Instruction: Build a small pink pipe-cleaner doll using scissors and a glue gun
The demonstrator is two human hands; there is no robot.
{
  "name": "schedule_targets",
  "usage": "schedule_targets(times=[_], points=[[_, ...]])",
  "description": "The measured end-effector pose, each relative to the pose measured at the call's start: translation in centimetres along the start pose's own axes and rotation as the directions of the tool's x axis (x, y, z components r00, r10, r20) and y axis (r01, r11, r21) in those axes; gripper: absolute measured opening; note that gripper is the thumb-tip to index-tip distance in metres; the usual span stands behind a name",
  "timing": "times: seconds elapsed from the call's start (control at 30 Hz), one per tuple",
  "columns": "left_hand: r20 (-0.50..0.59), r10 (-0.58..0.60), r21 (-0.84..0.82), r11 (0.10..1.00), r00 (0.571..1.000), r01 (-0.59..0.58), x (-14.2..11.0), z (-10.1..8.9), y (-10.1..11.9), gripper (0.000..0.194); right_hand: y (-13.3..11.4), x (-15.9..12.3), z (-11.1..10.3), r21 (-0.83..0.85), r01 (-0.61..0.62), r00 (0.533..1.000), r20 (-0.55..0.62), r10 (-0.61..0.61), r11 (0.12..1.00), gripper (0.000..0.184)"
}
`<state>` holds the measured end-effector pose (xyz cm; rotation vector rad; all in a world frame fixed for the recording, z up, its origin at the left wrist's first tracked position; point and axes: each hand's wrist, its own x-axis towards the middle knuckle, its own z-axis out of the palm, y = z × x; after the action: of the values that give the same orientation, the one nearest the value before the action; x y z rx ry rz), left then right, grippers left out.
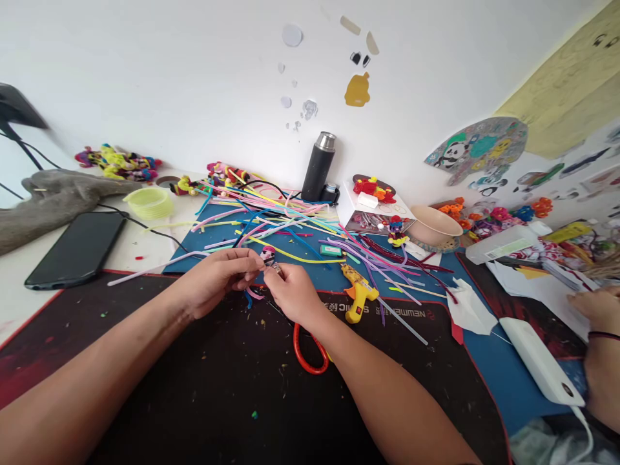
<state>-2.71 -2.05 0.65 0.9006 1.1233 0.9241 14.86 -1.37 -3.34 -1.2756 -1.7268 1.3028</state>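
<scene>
A small pipe-cleaner figure with a pink top is held up between my two hands above the dark mat. My left hand pinches it from the left with thumb and forefinger. My right hand is closed on its lower right side, the thumb on top. Most of the figure is hidden by the fingers. Pink and blue pipe-cleaner ends show just under the hands. Beneath my right wrist, scissors with a red handle lie on the mat, partly covered. A yellow glue gun lies to the right, a glue stick reaching out behind it.
Loose pipe cleaners spread across the blue mat ahead. Behind stand a black thermos and a beige bowl. At left lies a phone beside a pale green coil. Another person's hand rests at far right, near a white device.
</scene>
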Motion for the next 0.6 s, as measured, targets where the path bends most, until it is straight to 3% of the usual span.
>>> schedule_targets(times=[0.6], points=[[0.022,0.033,0.077,0.996,0.999,-0.035,0.01,-0.21,-0.20,0.030,-0.23,-0.04,-0.17,0.020,-0.034,0.999,0.017,0.033,0.999,0.043]])
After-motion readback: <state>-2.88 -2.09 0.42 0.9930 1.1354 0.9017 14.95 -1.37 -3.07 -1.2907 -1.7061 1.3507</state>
